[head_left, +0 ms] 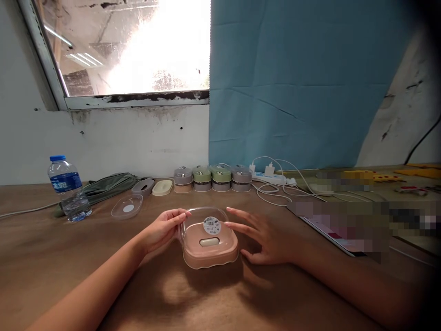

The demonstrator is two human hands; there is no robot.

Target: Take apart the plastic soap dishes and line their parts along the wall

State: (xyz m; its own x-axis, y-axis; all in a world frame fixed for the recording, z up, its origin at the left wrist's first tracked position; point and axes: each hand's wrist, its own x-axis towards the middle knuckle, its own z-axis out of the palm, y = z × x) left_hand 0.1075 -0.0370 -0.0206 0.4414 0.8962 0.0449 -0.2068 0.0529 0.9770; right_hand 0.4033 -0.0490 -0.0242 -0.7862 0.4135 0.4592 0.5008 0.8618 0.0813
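In front of me sits a pink plastic box with rounded corners and a cream oval inset in its top. A clear plastic cover with a round printed label is over it, its far part standing out beyond the box. My left hand pinches the cover's left edge between thumb and fingers. On the other side, my right hand is open, fingers spread, their tips by the right edge of the cover. Whether those tips touch it I cannot tell.
Several small lidded boxes line the wall. Left of them lie a cream lid, a grey lid, a clear cover and a water bottle. Rightward are a power strip, white cables and a partly blurred tablet.
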